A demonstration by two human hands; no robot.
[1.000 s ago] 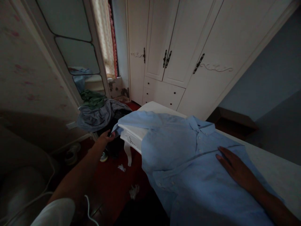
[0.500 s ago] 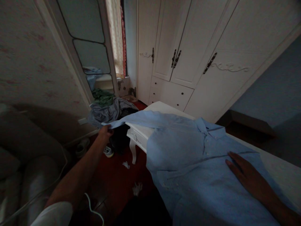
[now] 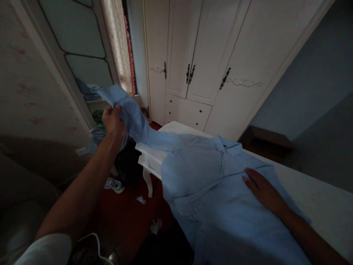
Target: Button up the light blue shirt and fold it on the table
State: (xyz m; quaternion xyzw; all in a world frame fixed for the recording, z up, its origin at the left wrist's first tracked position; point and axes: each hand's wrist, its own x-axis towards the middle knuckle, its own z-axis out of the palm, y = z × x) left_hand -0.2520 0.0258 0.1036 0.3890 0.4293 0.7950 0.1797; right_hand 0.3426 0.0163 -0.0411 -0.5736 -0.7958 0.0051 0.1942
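A light blue button-up shirt (image 3: 198,176) lies spread over a white table (image 3: 325,198), its collar toward the far edge and its lower part hanging toward me. My left hand (image 3: 113,123) is closed on the end of one sleeve, holding it up in the air beyond the table's left corner. The cuff flops over above my fingers. Flat on the shirt's chest, right of the button line, rests my right hand (image 3: 266,191) with its fingers stretched out.
A white wardrobe (image 3: 182,48) stands behind the table. At left are a mirror (image 3: 91,71), piled clothes (image 3: 97,138) and a sneaker (image 3: 114,185). Crumpled tissue (image 3: 156,226) and a white cable (image 3: 97,243) lie on the red floor. A brown box-like piece (image 3: 268,140) sits at right.
My left hand has lifted the sleeve end upward from beside the table corner. My right hand stays on the shirt's chest. The view has shifted somewhat to the right.
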